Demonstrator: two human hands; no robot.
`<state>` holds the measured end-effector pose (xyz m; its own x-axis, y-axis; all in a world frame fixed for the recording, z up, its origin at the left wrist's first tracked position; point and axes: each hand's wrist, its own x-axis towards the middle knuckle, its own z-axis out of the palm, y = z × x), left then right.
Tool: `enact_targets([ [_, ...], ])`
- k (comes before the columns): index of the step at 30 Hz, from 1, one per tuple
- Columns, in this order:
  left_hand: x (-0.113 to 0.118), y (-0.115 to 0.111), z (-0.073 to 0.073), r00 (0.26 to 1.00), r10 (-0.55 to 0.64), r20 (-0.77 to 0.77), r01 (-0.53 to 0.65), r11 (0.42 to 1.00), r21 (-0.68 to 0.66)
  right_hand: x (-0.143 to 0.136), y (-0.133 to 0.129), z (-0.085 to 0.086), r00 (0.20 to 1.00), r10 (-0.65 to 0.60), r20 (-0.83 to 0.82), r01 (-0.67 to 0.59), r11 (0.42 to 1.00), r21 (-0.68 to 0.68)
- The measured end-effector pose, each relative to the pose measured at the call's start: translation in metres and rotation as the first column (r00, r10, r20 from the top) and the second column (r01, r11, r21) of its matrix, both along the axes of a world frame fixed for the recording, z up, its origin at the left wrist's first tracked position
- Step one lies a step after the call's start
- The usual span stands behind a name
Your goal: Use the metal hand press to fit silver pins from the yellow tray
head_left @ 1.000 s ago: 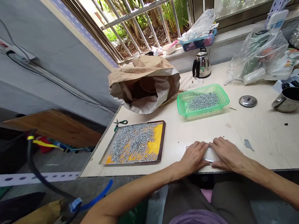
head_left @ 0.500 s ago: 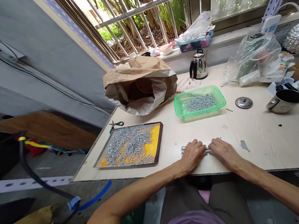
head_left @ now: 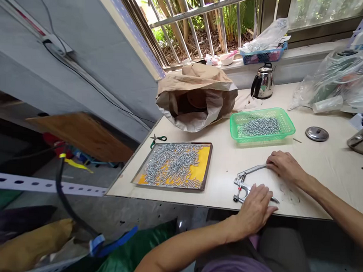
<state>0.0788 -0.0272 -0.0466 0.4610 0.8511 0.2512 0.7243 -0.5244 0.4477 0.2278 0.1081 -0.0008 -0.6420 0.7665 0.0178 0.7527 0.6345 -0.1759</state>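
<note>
under the left hand [head_left: 256,205], a metal tool [head_left: 254,169] lies part-hidden.

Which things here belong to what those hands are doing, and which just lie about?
In hand:
- sprung metal tool, touched by left hand and right hand
- probably the silvery pieces in tray and green basket

Apparently lying about:
- scissors
- kettle
- round lid
- paper bag
</note>
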Motion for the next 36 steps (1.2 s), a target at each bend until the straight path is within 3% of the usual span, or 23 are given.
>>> enact_targets([
  [2, 0.0, 0.004, 0.004, 1.0, -0.004, 0.019, 0.004, 1.0, -0.021, -0.018, -0.008, 0.009, 0.999, 0.01, 0.039, -0.011, 0.999, 0.032],
  [4, 0.001, 0.004, 0.005, 1.0, -0.013, 0.019, 0.014, 0.999, -0.05, -0.038, -0.021, 0.017, 0.985, 0.169, 0.03, -0.17, 0.985, 0.015],
  [7, 0.0, -0.008, 0.007, 0.995, -0.097, 0.005, 0.097, 0.994, -0.052, -0.066, -0.041, 0.021, 0.895, 0.445, 0.01, -0.445, 0.895, -0.031],
  [10, -0.016, -0.028, 0.015, 0.953, -0.302, 0.004, 0.299, 0.947, 0.118, -0.085, -0.053, 0.009, 0.842, 0.539, 0.01, -0.538, 0.842, -0.02],
  [12, -0.042, -0.035, 0.024, 0.953, -0.303, 0.001, 0.292, 0.921, 0.256, -0.092, -0.054, -0.004, 0.829, 0.557, -0.047, -0.557, 0.83, 0.024],
  [13, -0.06, -0.034, 0.029, 0.976, -0.216, 0.004, 0.204, 0.929, 0.307, -0.095, -0.053, -0.008, 0.825, 0.556, -0.097, -0.554, 0.831, 0.054],
  [15, -0.103, -0.025, 0.038, 0.996, 0.092, 0.001, -0.086, 0.933, 0.348, -0.098, -0.046, -0.012, 0.813, 0.535, -0.232, -0.525, 0.844, 0.108],
  [17, -0.149, -0.005, 0.044, 0.919, 0.39, -0.05, -0.349, 0.868, 0.352, -0.098, -0.031, -0.002, 0.788, 0.475, -0.391, -0.451, 0.878, 0.16],
  [19, -0.187, 0.017, 0.046, 0.818, 0.549, -0.172, -0.485, 0.818, 0.308, -0.093, -0.008, 0.019, 0.771, 0.39, -0.503, -0.321, 0.921, 0.221],
  [22, -0.219, 0.042, 0.041, 0.742, 0.552, -0.38, -0.52, 0.832, 0.193, -0.078, 0.028, 0.053, 0.85, 0.24, -0.468, -0.048, 0.921, 0.386],
  [25, -0.225, 0.053, 0.036, 0.73, 0.474, -0.493, -0.485, 0.867, 0.115, -0.06, 0.042, 0.065, 0.904, 0.154, -0.398, 0.051, 0.887, 0.459],
  [27, -0.224, 0.056, 0.034, 0.728, 0.44, -0.526, -0.467, 0.88, 0.089, -0.049, 0.037, 0.055, 0.907, 0.171, -0.384, 0.021, 0.895, 0.446],
  [32, -0.226, 0.062, 0.036, 0.774, 0.376, -0.51, -0.447, 0.895, -0.019, -0.027, 0.001, 0.004, 0.899, 0.233, -0.372, -0.073, 0.915, 0.396],
  [34, -0.228, 0.064, 0.038, 0.815, 0.39, -0.427, -0.463, 0.883, -0.077, -0.022, -0.012, -0.007, 0.895, 0.228, -0.384, -0.082, 0.929, 0.361],
  [36, -0.23, 0.065, 0.039, 0.844, 0.476, -0.248, -0.52, 0.839, -0.158, -0.022, -0.022, -0.006, 0.883, 0.202, -0.425, -0.063, 0.946, 0.318],
])
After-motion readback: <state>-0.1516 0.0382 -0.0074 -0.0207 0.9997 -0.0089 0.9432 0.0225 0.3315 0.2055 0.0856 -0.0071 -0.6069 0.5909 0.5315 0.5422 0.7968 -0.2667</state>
